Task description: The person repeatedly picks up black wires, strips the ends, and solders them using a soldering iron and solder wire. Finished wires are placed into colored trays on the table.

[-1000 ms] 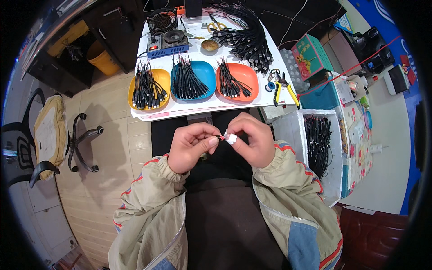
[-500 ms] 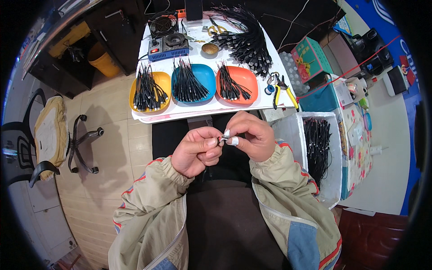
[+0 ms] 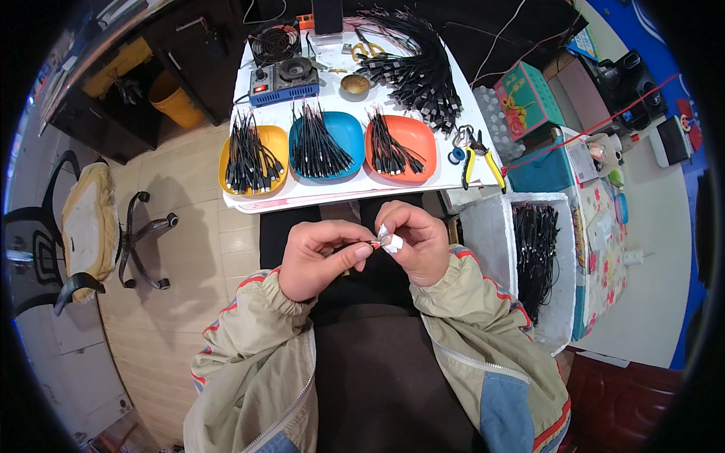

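Close together over my lap, both hands work at the end of a thin black cable [image 3: 374, 244] with a bit of red wire showing. My left hand [image 3: 320, 255] is closed, pinching the cable between thumb and forefinger. White wrapping covers the thumb and forefinger tips of my right hand [image 3: 420, 248], which are pressed together on the wire ends. Most of the cable is hidden by the fingers. Just beyond the hands, a yellow tray [image 3: 280, 139], a blue tray [image 3: 353, 130] and an orange tray [image 3: 424, 140] hold bundles of short black cables.
On the white table [image 3: 332, 192] stand a blue soldering station [image 3: 283, 92], a small round bowl [image 3: 354, 87] and a large cable bundle [image 3: 423, 72]. Yellow-handled wire strippers [image 3: 482, 162] lie at its right edge. A white foam box [image 3: 491, 235] of black cables is to my right, an office chair [image 3: 87, 219] left.
My left hand has turned, its fingers now straighter along the cable. Both hands have come slightly nearer to me in the picture and still meet at the wire ends.
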